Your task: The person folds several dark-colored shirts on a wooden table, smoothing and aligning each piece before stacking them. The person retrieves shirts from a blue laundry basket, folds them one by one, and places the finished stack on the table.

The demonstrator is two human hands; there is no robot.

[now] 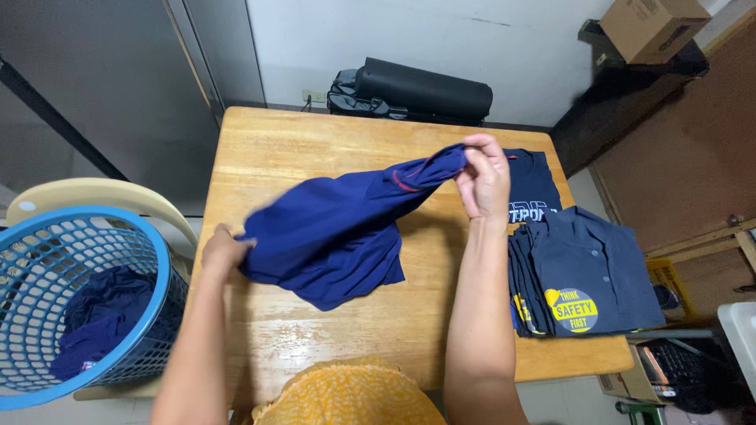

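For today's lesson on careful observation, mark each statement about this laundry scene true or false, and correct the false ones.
1. Both hands hold the blue garment above the wooden table. True: the left hand grips its lower edge and the right hand lifts its other end.
2. The blue basket sits on the table. False: it stands beside the table, at the person's left.
3. The basket is empty. False: dark blue clothing lies in it.
4. A stack of folded dark shirts lies on the table's right side. True.
5. A cardboard box sits on the table. False: it rests on dark furniture in the far right corner.
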